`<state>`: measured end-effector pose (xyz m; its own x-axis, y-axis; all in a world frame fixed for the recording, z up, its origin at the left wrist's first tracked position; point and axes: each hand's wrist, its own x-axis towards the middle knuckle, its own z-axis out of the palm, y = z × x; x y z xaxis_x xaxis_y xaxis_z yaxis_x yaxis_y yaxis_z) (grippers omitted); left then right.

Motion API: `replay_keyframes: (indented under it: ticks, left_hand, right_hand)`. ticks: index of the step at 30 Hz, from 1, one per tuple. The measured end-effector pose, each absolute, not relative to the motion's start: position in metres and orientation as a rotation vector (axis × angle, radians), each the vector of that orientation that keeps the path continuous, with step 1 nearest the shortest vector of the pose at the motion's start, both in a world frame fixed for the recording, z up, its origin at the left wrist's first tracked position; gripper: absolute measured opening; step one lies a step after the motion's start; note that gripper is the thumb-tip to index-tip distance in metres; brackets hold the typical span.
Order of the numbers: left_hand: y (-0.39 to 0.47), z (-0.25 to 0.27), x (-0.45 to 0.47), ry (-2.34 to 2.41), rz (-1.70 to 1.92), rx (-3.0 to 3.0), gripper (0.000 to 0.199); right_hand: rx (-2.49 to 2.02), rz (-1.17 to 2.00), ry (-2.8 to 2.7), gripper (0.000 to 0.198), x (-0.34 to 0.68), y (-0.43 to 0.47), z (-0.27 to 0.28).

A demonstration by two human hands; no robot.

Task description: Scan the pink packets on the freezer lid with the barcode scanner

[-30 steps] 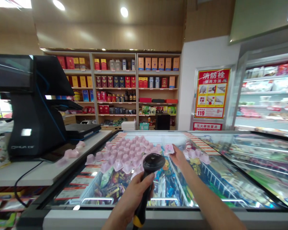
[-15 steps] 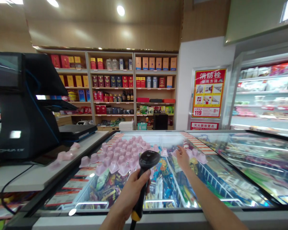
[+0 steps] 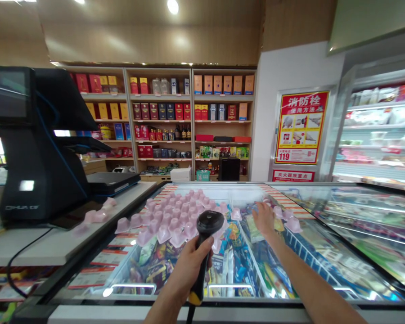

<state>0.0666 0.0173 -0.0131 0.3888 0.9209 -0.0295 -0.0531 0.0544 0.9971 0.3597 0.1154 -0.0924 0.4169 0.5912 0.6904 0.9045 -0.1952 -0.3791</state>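
While my left hand (image 3: 195, 257) grips a barcode scanner (image 3: 209, 221), my right hand (image 3: 265, 218), its hold unclear, is beside pink plastic cups (image 3: 293, 224).

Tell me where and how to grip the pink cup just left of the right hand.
Probably pinch the pink cup by its narrow upper sides, coming from above and the right with the right hand. It tapers upward from a flared base, and more cups crowd its left. The left hand holds the scanner.
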Motion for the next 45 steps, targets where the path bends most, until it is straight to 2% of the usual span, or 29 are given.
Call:
replay_keyframes:
  ticks: [3, 6, 10, 14, 16, 20, 25, 31, 36, 38, 42, 45]
  left_hand:
    - [0.016, -0.009, 0.061, 0.889, 0.928, 1.328, 0.031]
    - [0.009, -0.003, 0.056, 0.887, 0.948, 1.303, 0.030]
    - [0.000, -0.002, 0.054, 0.864, 0.921, 1.255, 0.030]
    - [-0.007, -0.002, 0.054, 0.829, 0.890, 1.255, 0.029]
    - [-0.010, -0.001, 0.053, 0.813, 0.873, 1.269, 0.029]
    - [-0.017, 0.001, 0.050, 0.792, 0.862, 1.300, 0.030]
    - [-0.019, 0.001, 0.048, 0.804, 0.880, 1.297, 0.030]
    - [-0.022, 0.005, 0.051, 0.817, 0.904, 1.300, 0.031]
    - [-0.020, 0.006, 0.050, 0.826, 0.926, 1.326, 0.029]
    - [-0.015, 0.004, 0.049, 0.852, 0.944, 1.329, 0.029]
    - [-0.004, -0.003, 0.047, 0.905, 0.935, 1.343, 0.031]
    - [0.001, -0.006, 0.046, 0.908, 0.944, 1.342, 0.031]
  right_hand:
    - [-1.669, -0.128, -1.340, 0.035, 0.333, 0.138, -0.089]
    - [-1.538, 0.190, -1.207, 0.026, 0.321, 0.149, -0.093]
    - [-1.484, 0.293, -1.053, 0.015, 0.331, 0.137, -0.095]
    - [-1.370, 0.444, -0.921, 0.016, 0.333, 0.120, -0.090]
    - [-1.238, 0.598, -0.833, 0.016, 0.327, 0.117, -0.086]
    - [-0.913, 0.924, -0.605, 0.003, 0.314, 0.117, -0.077]
    - [-0.859, 0.974, -0.570, 0.003, 0.307, 0.117, -0.071]
    - [-0.930, 0.898, -0.617, 0.006, 0.306, 0.115, -0.073]
    - [-1.126, 0.654, -0.735, 0.021, 0.315, 0.110, -0.079]
    - [-1.291, 0.420, -0.880, 0.026, 0.321, 0.107, -0.085]
    - [-1.754, -0.249, -1.349, 0.032, 0.331, 0.103, -0.097]
    - [-2.012, -0.519, -1.417, 0.032, 0.339, 0.101, -0.102]
